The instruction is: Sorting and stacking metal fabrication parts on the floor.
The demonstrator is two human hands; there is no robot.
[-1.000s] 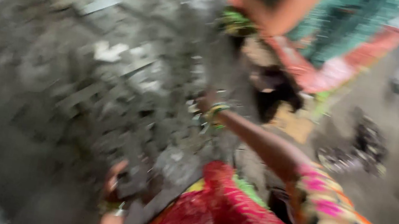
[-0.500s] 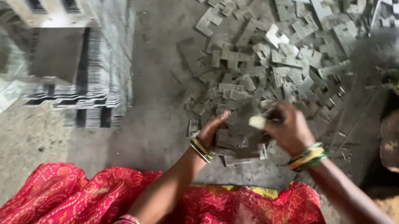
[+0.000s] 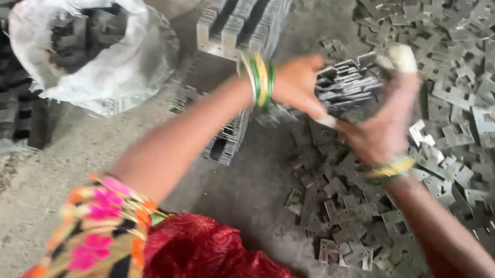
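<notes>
Both hands are raised above the loose pile of metal plates [image 3: 461, 126] on the floor, gripping one bundle of metal plates [image 3: 345, 85] between them. The left hand [image 3: 299, 84] closes on the bundle's near end, and the right hand [image 3: 384, 114], a white wrap on one finger, clasps its far side. Beyond the bundle stands a neat stack of plates [image 3: 248, 7]. Left of that stack sits a white sack [image 3: 96, 49], open, with dark pieces inside.
</notes>
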